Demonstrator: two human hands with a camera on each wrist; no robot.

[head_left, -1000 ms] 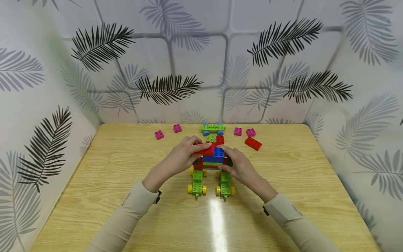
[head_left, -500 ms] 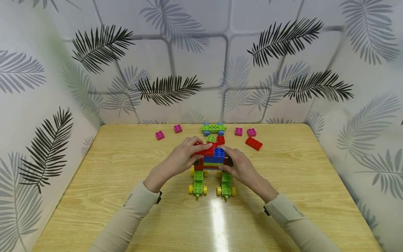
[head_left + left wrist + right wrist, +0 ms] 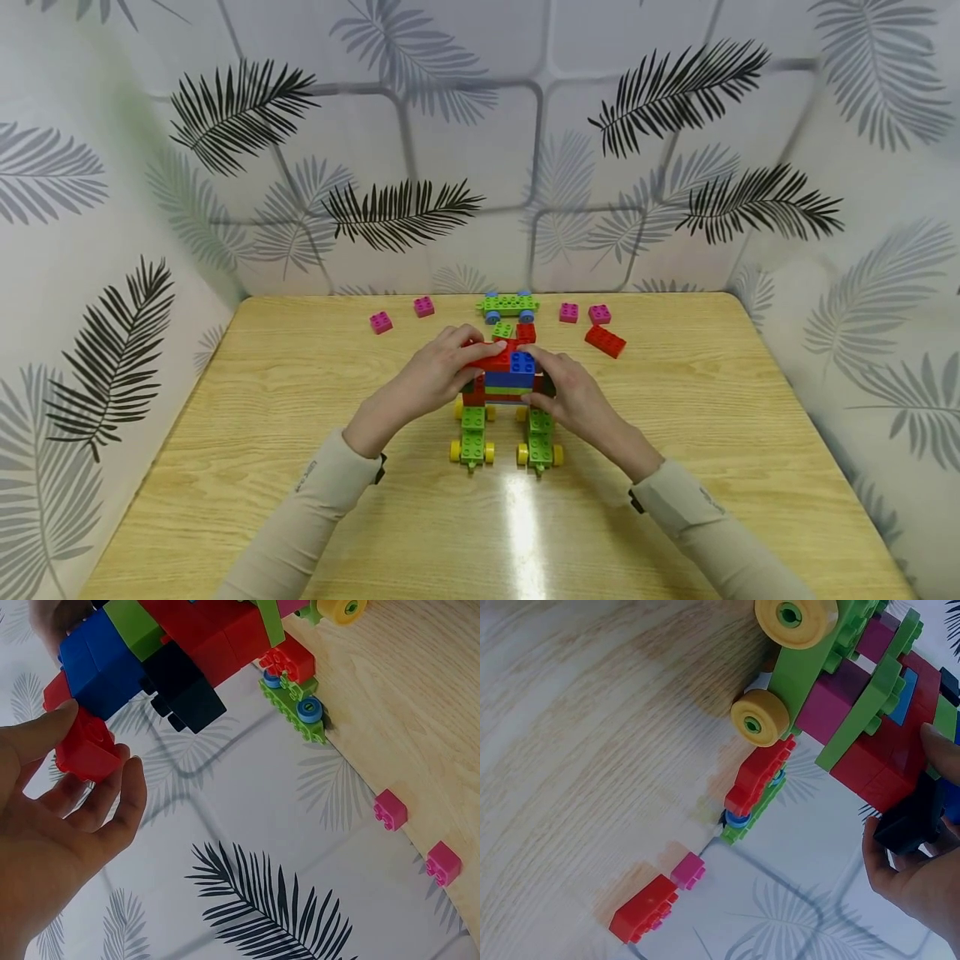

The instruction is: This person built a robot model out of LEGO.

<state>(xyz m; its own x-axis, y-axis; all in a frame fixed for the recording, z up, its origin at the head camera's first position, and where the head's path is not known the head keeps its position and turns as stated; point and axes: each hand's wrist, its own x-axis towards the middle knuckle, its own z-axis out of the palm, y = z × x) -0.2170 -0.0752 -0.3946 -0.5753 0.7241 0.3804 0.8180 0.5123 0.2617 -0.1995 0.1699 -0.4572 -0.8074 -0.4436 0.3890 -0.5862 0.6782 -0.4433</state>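
Note:
A multicoloured block build (image 3: 504, 383) stands mid-table on two green chassis with yellow wheels (image 3: 471, 443). My left hand (image 3: 480, 350) pinches a red brick (image 3: 491, 361) on the build's top left. In the left wrist view that red brick (image 3: 86, 754) sits between thumb and fingers, beside the blue brick (image 3: 97, 667) and a black brick (image 3: 184, 686). My right hand (image 3: 543, 379) grips the build's right side. In the right wrist view its fingers (image 3: 919, 881) curl round a black brick (image 3: 911, 817) at the build's edge.
Behind the build lie a green chassis with blue wheels (image 3: 507, 306), two pink bricks (image 3: 380, 322) on the left, two more pink bricks (image 3: 597, 314) and a red brick (image 3: 603, 341) on the right. Patterned walls (image 3: 480, 167) enclose the wooden table (image 3: 300, 467) on three sides.

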